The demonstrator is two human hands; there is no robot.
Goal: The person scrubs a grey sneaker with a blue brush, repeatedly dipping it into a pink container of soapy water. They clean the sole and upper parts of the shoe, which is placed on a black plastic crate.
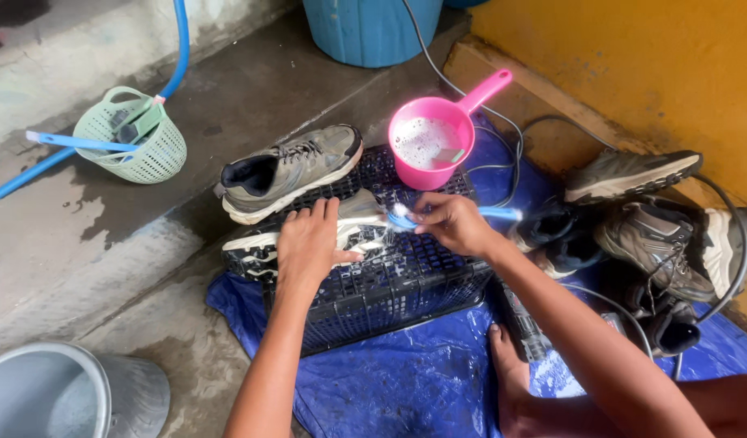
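the left hand (309, 243) lies flat with its fingers spread over a pale shoe (341, 231), pressing it down on its side on top of a black plastic crate (398, 284). the right hand (453, 223) is closed around a blue brush (438, 216), whose head touches the shoe just beside the left fingertips; the blue handle sticks out past the hand to the right. white suds show on the shoe where the brush meets it.

just behind that shoe, a second grey shoe with a dark lining (288, 172) rests on the far edge of the crate, sole down and tipped slightly. a pink dipper (434, 138) with foamy water stands on the crate's far right corner, its handle pointing up and to the right.

the crate sits on a blue tarp (406, 381) spread over the wet concrete floor (106, 243). to the right, a heap of grey shoes (649, 235) lies against a yellow wall (633, 57), with a black cable (503, 130) looping near them. a bare foot (507, 373) rests on the tarp. far left, a green basket (134, 138) sits by a blue hose (179, 40); a blue bucket (369, 28) stands at the top and a metal pail (57, 393) at the lower left.
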